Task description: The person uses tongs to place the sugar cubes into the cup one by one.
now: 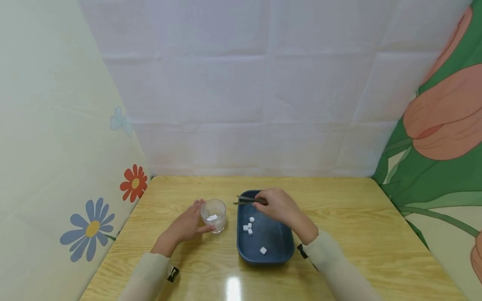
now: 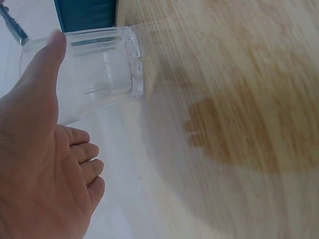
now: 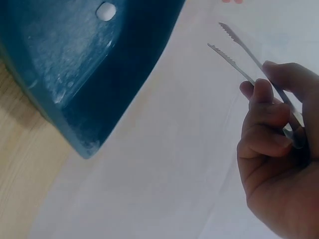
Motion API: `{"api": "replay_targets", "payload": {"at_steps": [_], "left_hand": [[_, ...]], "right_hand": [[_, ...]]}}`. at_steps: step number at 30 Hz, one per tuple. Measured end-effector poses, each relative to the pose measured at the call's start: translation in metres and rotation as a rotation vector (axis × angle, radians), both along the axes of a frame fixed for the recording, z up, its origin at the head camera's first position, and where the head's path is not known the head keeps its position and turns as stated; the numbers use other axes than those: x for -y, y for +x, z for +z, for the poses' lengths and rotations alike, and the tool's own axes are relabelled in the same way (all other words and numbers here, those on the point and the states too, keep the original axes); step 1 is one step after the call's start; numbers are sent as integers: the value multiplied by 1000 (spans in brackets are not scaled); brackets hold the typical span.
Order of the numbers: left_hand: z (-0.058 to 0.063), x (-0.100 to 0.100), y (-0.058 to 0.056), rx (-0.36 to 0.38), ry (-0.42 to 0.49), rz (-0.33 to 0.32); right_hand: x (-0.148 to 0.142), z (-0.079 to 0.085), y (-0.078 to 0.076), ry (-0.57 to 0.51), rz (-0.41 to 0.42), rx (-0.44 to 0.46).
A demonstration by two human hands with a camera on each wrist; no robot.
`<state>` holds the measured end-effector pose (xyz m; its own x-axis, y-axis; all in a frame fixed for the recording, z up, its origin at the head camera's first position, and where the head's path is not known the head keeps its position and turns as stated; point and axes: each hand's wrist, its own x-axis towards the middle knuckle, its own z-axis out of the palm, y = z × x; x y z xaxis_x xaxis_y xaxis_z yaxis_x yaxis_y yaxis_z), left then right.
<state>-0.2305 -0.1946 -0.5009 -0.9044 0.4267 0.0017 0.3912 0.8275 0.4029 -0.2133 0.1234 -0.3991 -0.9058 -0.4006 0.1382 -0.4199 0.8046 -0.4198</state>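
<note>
My left hand point(image 1: 183, 225) holds a clear drinking glass point(image 1: 220, 225) upright on the table, thumb against the near side and fingertips at the far left. White sugar cubes point(image 1: 212, 218) lie inside it. My right hand point(image 1: 279, 205) grips metal tongs point(image 3: 249, 53) over the far end of a dark blue tray point(image 1: 269, 234). The tongs' serrated tips point left toward the glass, spread apart with nothing between them. Several sugar cubes point(image 1: 250, 232) sit at the tray's left side, and a single cube point(image 1: 263, 251) lies near its front.
The wooden table point(image 1: 339, 217) carries the glass and, just to its right, the tray with raised walls. A white cloth point(image 1: 263, 125) hangs behind the table's back edge. Printed flower cloths stand at the left and right. Pale crumbs dust the tray floor point(image 3: 65, 55).
</note>
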Motion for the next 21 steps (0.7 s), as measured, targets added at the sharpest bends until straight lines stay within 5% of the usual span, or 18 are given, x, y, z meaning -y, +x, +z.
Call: {"api": "replay_targets", "payload": {"at_steps": [21], "left_hand": [[-11, 3, -8, 3, -7, 3]], "right_hand": [[-28, -17, 8, 51, -9, -6]]}}
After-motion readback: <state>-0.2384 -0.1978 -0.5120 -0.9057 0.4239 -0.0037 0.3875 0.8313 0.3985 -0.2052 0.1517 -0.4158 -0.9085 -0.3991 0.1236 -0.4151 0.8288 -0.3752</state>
